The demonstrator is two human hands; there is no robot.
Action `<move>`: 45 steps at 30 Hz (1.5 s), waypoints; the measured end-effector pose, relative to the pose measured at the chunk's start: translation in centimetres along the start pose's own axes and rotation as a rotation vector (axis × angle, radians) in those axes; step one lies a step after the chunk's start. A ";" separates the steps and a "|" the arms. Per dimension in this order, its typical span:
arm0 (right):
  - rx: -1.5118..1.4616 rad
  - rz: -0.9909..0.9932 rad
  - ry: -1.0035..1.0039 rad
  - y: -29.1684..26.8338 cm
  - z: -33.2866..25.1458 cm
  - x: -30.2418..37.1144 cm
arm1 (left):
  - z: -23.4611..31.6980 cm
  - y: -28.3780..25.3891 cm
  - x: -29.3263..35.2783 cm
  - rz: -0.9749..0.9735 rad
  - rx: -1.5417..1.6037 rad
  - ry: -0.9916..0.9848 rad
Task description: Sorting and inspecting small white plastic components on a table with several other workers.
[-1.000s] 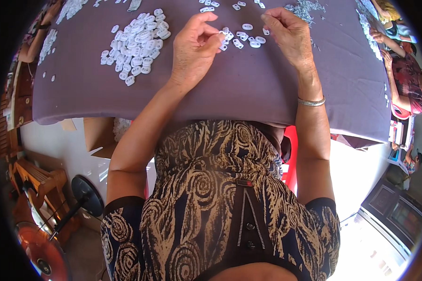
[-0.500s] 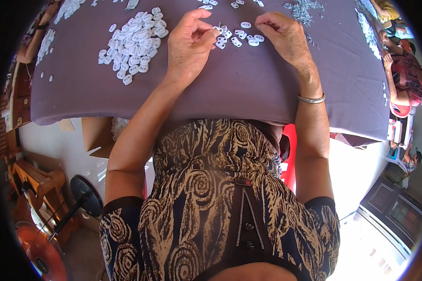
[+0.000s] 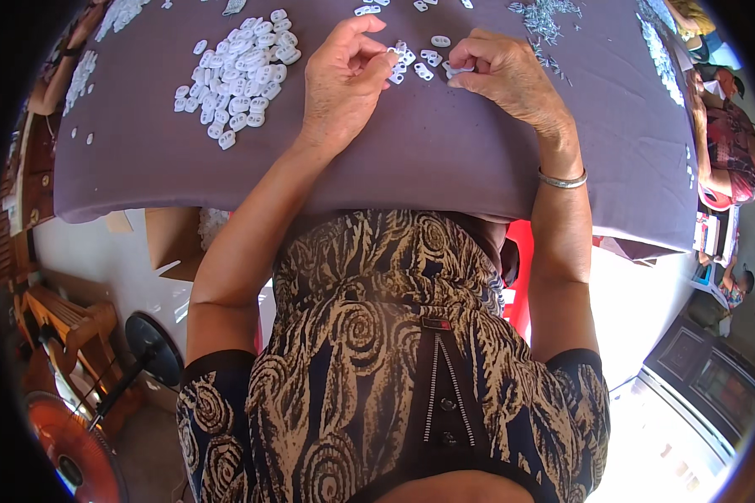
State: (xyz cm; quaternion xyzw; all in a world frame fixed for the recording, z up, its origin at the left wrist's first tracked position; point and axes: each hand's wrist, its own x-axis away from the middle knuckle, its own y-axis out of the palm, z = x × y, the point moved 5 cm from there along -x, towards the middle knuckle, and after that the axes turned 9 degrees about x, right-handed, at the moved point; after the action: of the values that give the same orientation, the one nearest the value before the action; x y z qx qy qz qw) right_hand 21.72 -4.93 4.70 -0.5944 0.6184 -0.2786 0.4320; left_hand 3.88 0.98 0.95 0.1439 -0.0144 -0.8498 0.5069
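My left hand [image 3: 344,88] is raised over the cloth, thumb and forefinger pinched on a small white plastic piece [image 3: 393,53]. Close by its fingertips lies a little cluster of white two-holed pieces [image 3: 403,60]. My right hand [image 3: 507,82], a bangle on its wrist, has its thumb and forefinger closing around a white oval piece [image 3: 454,70] on the table, partly hidden by the fingers. Between the hands lie a few more white pieces [image 3: 424,72]. Left of my left hand spreads a large heap of white oval pieces [image 3: 242,75].
A purple-brown cloth [image 3: 445,168] covers the table. Small grey metal screws or pins [image 3: 545,21] are piled beyond my right hand. More white pieces [image 3: 661,59] lie along the right side, where another person [image 3: 726,134] sits. A fan [image 3: 67,448] stands at lower left.
My right hand has come down and its fingertips now meet the white oval pieces on the cloth. The left hand has stayed nearly in place, keeping its pinch.
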 end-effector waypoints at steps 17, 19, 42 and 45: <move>-0.400 -0.056 0.026 0.8 0.0 -0.2 | -0.1 -0.3 -0.2 -0.015 0.008 0.028; -0.352 -0.084 -0.033 1.0 -0.8 -0.2 | 0.2 -0.4 -0.4 -0.009 -0.016 0.018; -0.029 0.041 -0.222 1.7 -4.1 0.6 | 0.3 -1.0 0.3 0.036 0.073 0.014; 0.006 0.086 -0.154 0.5 -3.7 0.1 | 0.0 -0.2 0.1 0.000 0.064 0.016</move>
State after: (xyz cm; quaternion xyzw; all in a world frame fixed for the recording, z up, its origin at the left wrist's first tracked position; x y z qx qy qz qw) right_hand 18.26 -5.63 5.99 -0.5856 0.6074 -0.2149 0.4918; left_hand 3.64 0.97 0.90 0.1667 -0.0377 -0.8478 0.5020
